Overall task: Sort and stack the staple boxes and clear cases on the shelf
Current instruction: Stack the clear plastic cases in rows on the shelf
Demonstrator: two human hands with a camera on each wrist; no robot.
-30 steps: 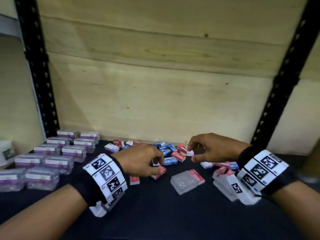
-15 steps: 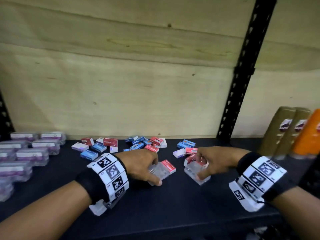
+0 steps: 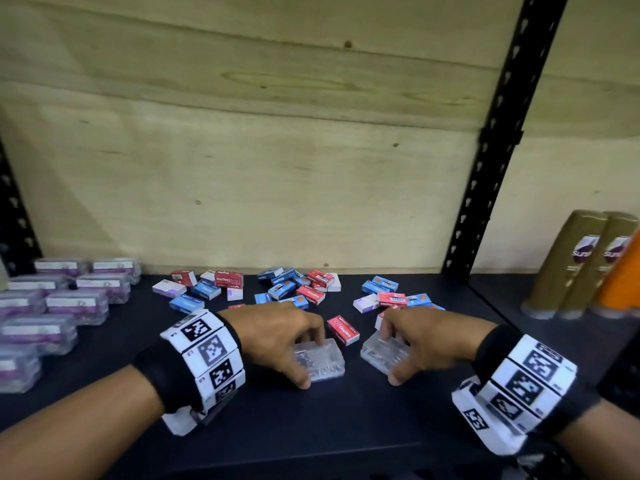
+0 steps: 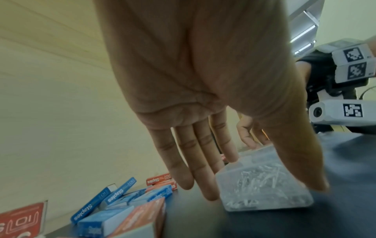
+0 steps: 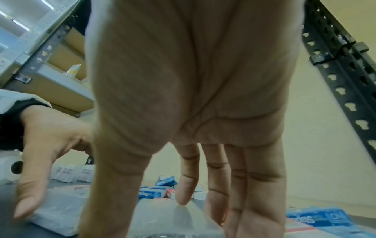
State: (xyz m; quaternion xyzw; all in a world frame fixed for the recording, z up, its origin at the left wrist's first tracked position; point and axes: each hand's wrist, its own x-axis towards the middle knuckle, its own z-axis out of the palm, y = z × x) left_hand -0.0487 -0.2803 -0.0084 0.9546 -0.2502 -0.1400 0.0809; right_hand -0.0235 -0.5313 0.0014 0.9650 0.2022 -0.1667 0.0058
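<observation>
Two clear cases of metal clips lie on the dark shelf [image 3: 311,431] near its front. My left hand [image 3: 311,360] grips the left clear case [image 3: 329,362] between thumb and fingers; the left wrist view shows this case [image 4: 262,185] with the thumb on its right side. My right hand [image 3: 390,358] grips the right clear case [image 3: 375,355] the same way, and in the right wrist view that case [image 5: 173,215] lies under the palm. Red and blue staple boxes [image 3: 298,289] lie scattered behind both hands. One red staple box [image 3: 343,329] sits between the two cases.
Clear cases with purple labels [image 3: 76,303] stand stacked in rows at the left. Tall brown cans [image 3: 581,265] and an orange one [image 3: 623,282] stand at the right, past the black upright post [image 3: 485,168]. A plywood wall closes the back.
One second ago both hands were among the staple boxes. Each hand has since taken hold of a clear case and drawn it toward the shelf's front. The head view has swung right.
</observation>
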